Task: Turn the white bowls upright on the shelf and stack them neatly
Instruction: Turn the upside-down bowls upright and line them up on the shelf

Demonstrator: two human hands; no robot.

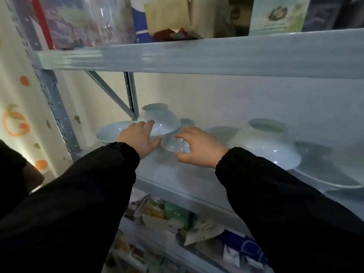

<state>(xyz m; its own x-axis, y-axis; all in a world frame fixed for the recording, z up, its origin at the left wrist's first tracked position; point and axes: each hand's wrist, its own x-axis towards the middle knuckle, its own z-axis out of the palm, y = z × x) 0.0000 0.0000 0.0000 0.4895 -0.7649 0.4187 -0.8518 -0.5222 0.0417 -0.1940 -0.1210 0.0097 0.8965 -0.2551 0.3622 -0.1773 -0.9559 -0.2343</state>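
Glossy white ceramic, so it's slick, rigid and chippable: take each bowl by rim and foot. Your left hand clasps a raised upside-down bowl; your right hand cups a small bowl on the shelf. I count about six bowls, some blurred.

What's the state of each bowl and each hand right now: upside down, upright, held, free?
Left hand: gripping the raised bowl's rim.
Raised bowl: upside down, tilted, lifted above its neighbours.
Left bowl: upright on the shelf, free.
Right hand: cupped around the small bowl.
Small bowl: upside down, held.
Big bowl: upside down, untouched.
Far-right bowl: orientation unclear, untouched.
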